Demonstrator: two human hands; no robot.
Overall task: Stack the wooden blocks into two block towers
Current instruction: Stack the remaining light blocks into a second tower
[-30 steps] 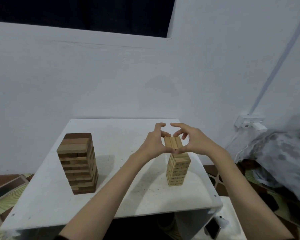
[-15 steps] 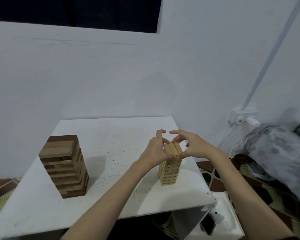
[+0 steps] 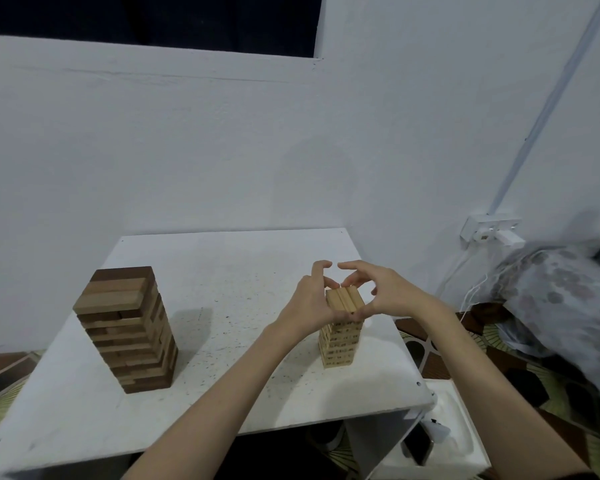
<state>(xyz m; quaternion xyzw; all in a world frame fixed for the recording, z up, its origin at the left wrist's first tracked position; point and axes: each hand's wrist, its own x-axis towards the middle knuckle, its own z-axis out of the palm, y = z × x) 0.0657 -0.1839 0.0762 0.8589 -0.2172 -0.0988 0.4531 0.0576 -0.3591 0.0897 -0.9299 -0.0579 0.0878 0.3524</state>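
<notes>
While left hand (image 3: 309, 306) and right hand (image 3: 385, 294) cup top layer of light tower (image 3: 342, 327) at table's (image 3: 222, 271) right-front, fingers curled round top blocks, upper left face hidden. Dark tower (image 3: 129, 327) stands free, well left. Printed marks on light blocks unreadable.

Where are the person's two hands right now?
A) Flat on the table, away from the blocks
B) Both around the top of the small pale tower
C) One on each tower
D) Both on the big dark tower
B: the left hand and right hand cup the top layer of the pale tower, while the dark tower stands untouched on the table.
</notes>
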